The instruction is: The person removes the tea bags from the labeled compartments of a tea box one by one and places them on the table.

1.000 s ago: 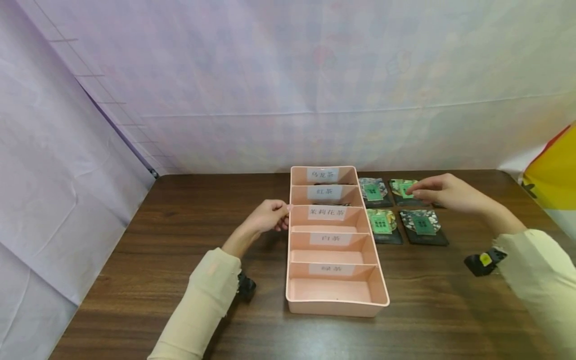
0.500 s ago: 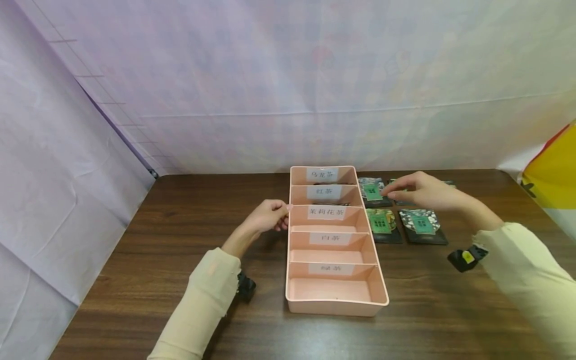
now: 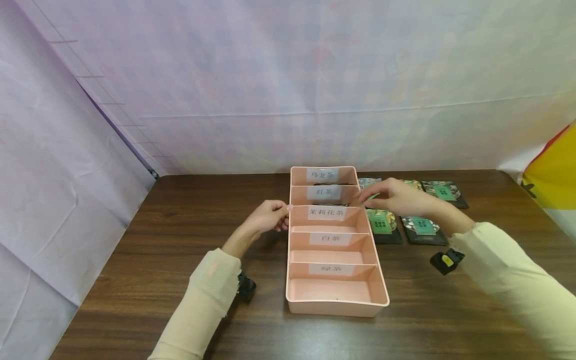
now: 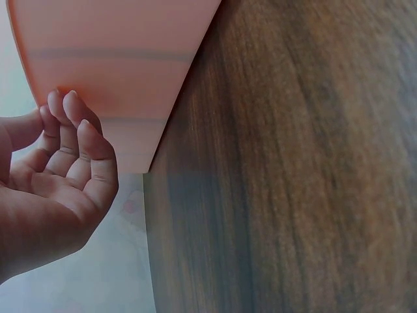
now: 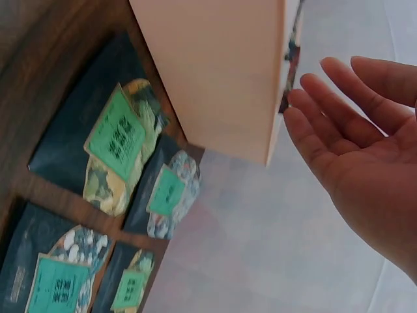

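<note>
A pink divided box (image 3: 333, 308) with white paper labels on its dividers stands mid-table. My left hand (image 3: 267, 216) pinches its left rim between thumb and fingers; in the left wrist view the fingertips (image 4: 73, 98) touch the outer wall. Over the right rim, by the second compartment from the back, hovers my right hand (image 3: 400, 198) with relaxed fingers and nothing held. Dark edges of packets show in the two rear compartments. Right of the box lie several black tea sachets with green labels, among them a yellow-patterned one (image 3: 383, 227) and a white-flowered one (image 5: 58, 280).
The brown wooden table (image 3: 180, 250) ends at the back against a pale cloth curtain (image 3: 252, 90). A yellow and red cloth (image 3: 553, 175) hangs at the far right. Another sachet (image 3: 444, 193) lies at the back right, beyond the right forearm.
My right hand has moved left from over the back-row sachets to the box's right rim, uncovering the back-right sachet. The left hand has stayed at the left rim.
</note>
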A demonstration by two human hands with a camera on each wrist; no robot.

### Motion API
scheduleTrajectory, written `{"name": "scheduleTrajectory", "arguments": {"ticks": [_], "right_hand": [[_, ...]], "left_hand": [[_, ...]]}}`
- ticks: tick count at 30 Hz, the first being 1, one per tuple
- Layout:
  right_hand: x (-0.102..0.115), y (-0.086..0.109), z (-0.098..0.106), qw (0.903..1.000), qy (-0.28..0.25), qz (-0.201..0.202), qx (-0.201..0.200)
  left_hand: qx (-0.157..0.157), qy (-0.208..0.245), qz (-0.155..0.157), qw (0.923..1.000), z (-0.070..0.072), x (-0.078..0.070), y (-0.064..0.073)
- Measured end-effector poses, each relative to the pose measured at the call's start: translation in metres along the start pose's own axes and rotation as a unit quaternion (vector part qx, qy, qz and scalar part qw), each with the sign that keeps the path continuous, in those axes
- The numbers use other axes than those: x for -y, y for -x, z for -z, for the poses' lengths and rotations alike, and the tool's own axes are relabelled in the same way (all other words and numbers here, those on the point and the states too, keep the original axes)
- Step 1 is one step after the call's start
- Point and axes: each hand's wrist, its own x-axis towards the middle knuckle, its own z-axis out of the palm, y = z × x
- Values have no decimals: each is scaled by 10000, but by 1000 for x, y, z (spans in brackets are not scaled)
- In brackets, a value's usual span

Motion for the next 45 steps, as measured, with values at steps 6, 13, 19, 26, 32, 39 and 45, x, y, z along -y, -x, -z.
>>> {"name": "scheduleTrajectory", "arguments": {"ticks": [6, 13, 19, 26, 32, 39, 45], "right_hand": [[0, -7, -13, 9996, 50, 261, 120], [1, -11, -19, 9996, 189, 223, 29], [1, -14, -22, 9992, 313, 138, 197], [0, -15, -24, 9987, 385, 165, 283], [4, -13, -24, 9988, 359, 159, 289], [3, -14, -24, 9988, 387, 99, 282], [3, -17, -24, 9984, 476, 121, 264]], "left_hand": [[-5, -13, -34, 10000, 0, -1, 1], [-18, -28, -114, 9999, -1, 0, 1], [-23, -3, -152, 9999, -1, 1, 1], [-24, 24, -119, 9999, -1, 0, 1], [-17, -14, -124, 9999, -1, 0, 2], [11, -10, -111, 9999, -1, 2, 0], [-6, 51, -12, 10000, 0, 1, -1]]}}
